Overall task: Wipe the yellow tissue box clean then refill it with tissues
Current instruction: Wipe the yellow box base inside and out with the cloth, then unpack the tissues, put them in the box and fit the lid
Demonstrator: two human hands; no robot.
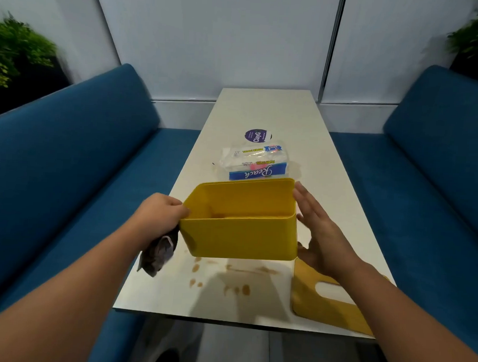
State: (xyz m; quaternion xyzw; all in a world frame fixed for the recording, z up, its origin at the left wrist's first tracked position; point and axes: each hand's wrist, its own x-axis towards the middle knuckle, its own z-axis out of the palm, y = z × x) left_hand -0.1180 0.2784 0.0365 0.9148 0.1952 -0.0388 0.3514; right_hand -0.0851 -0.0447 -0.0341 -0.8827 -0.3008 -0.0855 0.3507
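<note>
1. Box (238, 230), yellow and open-topped with its lid off, is held tilted above the near part of the white surface (266, 113); its opening faces up and toward the camera; brownish marks show on its inner floor.
2. Left hand (158, 212) takes the box's left end, fingers curled over the rim; the same grip pinches a dark crumpled cloth (159, 252) that hangs below the hand, beside the box's left wall.
3. Right hand (322, 237) lies flat along the box's right end, fingers straight and spread, palm toward the wall; the grip is wide open and curls round nothing; whether the palm touches the wall cannot be told.
4. Lid (325, 304), yellow with an oval slot, lies flat on the surface, below and to the right of the box, partly under the right forearm.
5. Tissue pack (254, 165), clear wrap with blue and white print, lies on the surface just behind the box's far rim; a round purple sticker (256, 135) sits beyond the pack.
6. Brown stains (227, 277) dot the surface directly beneath the box and toward the near edge.
7. Blue benches (67, 158) flank the surface to the left and right of the box; green plants (15, 50) stand behind them.
</note>
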